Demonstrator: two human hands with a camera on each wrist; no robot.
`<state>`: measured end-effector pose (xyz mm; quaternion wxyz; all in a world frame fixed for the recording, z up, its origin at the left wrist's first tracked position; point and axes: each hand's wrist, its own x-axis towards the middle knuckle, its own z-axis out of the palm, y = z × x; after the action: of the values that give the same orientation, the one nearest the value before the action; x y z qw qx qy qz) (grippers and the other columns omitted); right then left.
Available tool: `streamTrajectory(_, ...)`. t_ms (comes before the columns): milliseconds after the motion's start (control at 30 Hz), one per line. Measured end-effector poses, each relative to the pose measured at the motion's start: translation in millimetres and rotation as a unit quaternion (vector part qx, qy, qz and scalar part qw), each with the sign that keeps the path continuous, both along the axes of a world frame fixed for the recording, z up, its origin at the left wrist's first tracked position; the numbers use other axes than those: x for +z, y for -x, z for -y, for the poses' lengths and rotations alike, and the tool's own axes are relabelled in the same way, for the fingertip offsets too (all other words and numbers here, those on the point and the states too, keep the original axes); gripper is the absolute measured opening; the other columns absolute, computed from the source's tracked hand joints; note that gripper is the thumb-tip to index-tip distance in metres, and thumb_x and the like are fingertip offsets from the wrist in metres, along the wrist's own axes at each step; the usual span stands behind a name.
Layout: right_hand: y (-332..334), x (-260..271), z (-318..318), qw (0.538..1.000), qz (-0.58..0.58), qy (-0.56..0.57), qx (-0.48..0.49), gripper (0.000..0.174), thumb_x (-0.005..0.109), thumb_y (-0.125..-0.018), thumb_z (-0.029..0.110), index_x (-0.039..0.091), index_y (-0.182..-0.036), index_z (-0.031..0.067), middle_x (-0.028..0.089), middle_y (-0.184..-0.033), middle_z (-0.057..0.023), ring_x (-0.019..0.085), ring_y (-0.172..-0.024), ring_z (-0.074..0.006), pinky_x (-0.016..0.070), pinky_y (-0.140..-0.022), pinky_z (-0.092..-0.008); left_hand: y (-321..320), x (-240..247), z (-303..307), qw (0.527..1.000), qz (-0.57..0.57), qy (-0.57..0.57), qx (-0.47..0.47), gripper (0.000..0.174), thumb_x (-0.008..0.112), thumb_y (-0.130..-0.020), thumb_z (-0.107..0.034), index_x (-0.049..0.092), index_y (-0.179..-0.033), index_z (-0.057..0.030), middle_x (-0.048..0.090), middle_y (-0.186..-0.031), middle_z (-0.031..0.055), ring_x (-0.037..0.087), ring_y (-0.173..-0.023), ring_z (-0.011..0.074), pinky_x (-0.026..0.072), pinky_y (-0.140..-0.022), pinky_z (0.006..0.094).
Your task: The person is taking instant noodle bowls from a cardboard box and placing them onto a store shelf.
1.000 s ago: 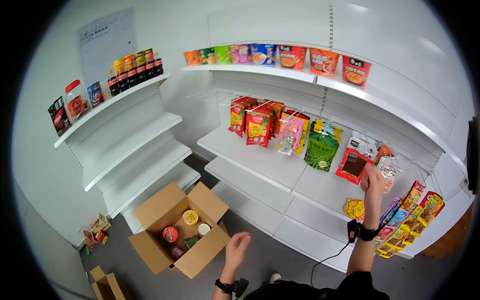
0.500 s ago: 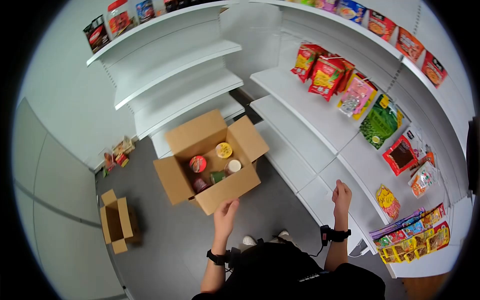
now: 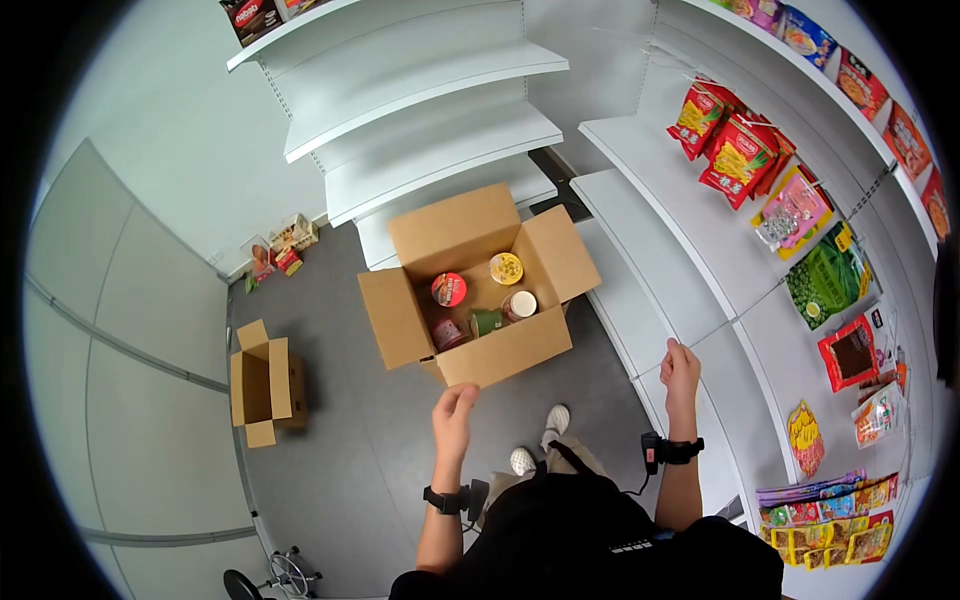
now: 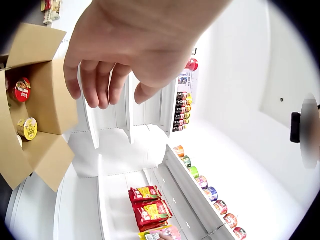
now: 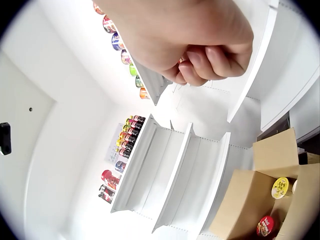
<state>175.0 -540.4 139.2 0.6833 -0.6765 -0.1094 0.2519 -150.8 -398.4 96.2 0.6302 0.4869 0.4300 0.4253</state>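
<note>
My left hand (image 3: 453, 420) hovers by the near flap of the open cardboard box (image 3: 505, 358), holding nothing. Its fingers hang loosely bent in the left wrist view. On the right, my right hand (image 3: 681, 375) is raised before the right shelving unit, its fingers loosely curled with nothing seen in them. Inside the box are a red-lidded cup (image 3: 449, 289), a yellow-lidded cup (image 3: 507, 268), a white-topped cup (image 3: 522, 304), a green cup (image 3: 486, 321) and a dark red cup (image 3: 448, 334).
A smaller open box (image 3: 268, 385) stands on the floor at left. Snack packets (image 3: 290, 260) lie by the wall. Red snack bags (image 3: 740, 155) and a green bag (image 3: 828, 275) hang at the right shelves (image 3: 690, 265). Left shelves (image 3: 440, 150) rise behind the box.
The head view has swung down and toward the box. My right hand has come away from the hanging packets at the right shelves. The left hand stays near the box, and its contents look unchanged.
</note>
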Motion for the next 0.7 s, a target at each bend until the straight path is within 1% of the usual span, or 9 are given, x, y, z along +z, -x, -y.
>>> streamTrajectory(100, -10.7, -5.6, -24.7, 1.000, -0.022, -0.003, 0.011, 0.040, 0.056, -0.091, 0.023, 0.037, -0.057, 0.0120, 0.030, -0.049, 0.0056, 0.023, -0.044, -0.0041, 0.0163, -0.041, -0.0238, -2.5, -11.5, -13.5, 0.999, -0.054, 0.003, 0.000, 0.022, 0.054, -0.093, -0.020, 0.064, -0.098, -0.0015, 0.065, -0.099, 0.0053, 0.060, -0.091, 0.0115, 0.0463, -0.081, 0.0279)
streamTrajectory(200, -18.1, -15.1, -50.5, 0.998, -0.047, -0.005, 0.029, 0.040, 0.055, -0.091, 0.023, 0.038, -0.058, 0.0119, 0.031, -0.050, 0.0054, 0.024, -0.044, -0.0045, 0.0165, -0.041, -0.0232, -8.4, -11.2, -25.5, 0.998, -0.061, 0.016, 0.014, 0.022, 0.054, -0.093, -0.021, 0.064, -0.098, -0.0013, 0.066, -0.100, 0.0058, 0.060, -0.092, 0.0121, 0.0470, -0.081, 0.0284)
streamTrajectory(300, -27.7, -23.3, -81.7, 0.997, -0.064, -0.011, 0.043, 0.039, 0.056, -0.091, 0.025, 0.039, -0.058, 0.0116, 0.032, -0.050, 0.0049, 0.024, -0.044, -0.0046, 0.0171, -0.041, -0.0227, -19.8, -4.8, -44.7, 0.997, -0.064, 0.031, 0.037, 0.023, 0.054, -0.093, -0.021, 0.064, -0.098, -0.0011, 0.066, -0.099, 0.0058, 0.060, -0.091, 0.0124, 0.0471, -0.082, 0.0282)
streamTrajectory(367, -39.3, -31.2, -100.2, 0.997, -0.069, -0.005, 0.042, 0.039, 0.056, -0.091, 0.025, 0.039, -0.059, 0.0116, 0.033, -0.051, 0.0046, 0.025, -0.044, -0.0045, 0.0176, -0.040, -0.0224, -34.4, -7.7, -66.8, 0.996, -0.077, 0.029, 0.030, 0.024, 0.054, -0.093, -0.022, 0.064, -0.099, -0.0010, 0.065, -0.099, 0.0059, 0.060, -0.092, 0.0127, 0.0470, -0.082, 0.0280)
streamTrajectory(467, -62.8, -28.5, -123.0, 0.996, -0.071, -0.027, 0.051, 0.037, 0.056, -0.091, 0.027, 0.041, -0.061, 0.0115, 0.034, -0.051, 0.0041, 0.026, -0.043, -0.0046, 0.0179, -0.040, -0.0221, -62.0, -7.5, -92.0, 0.995, -0.090, 0.032, 0.021, 0.024, 0.054, -0.094, -0.022, 0.064, -0.100, -0.0012, 0.065, -0.098, 0.0057, 0.060, -0.092, 0.0126, 0.0469, -0.081, 0.0276)
streamTrajectory(567, -95.0, -33.6, -145.6, 0.993, -0.097, -0.046, 0.043, 0.037, 0.056, -0.091, 0.027, 0.040, -0.061, 0.0122, 0.034, -0.051, 0.0039, 0.026, -0.042, -0.0047, 0.0174, -0.040, -0.0225, -92.3, -2.2, -127.7, 0.996, -0.091, 0.006, 0.008, 0.024, 0.054, -0.094, -0.022, 0.064, -0.101, -0.0013, 0.065, -0.097, 0.0053, 0.060, -0.092, 0.0123, 0.0469, -0.081, 0.0272)
streamTrajectory(700, -127.7, -34.7, -170.5, 0.982, -0.158, -0.078, 0.063, 0.035, 0.056, -0.091, 0.026, 0.040, -0.063, 0.0124, 0.034, -0.052, 0.0036, 0.027, -0.043, -0.0051, 0.0186, -0.040, -0.0225, -121.9, -4.2, -155.4, 0.996, -0.089, -0.006, 0.008, 0.024, 0.053, -0.094, -0.022, 0.064, -0.100, -0.0013, 0.065, -0.094, 0.0052, 0.061, -0.089, 0.0123, 0.0472, -0.080, 0.0258)
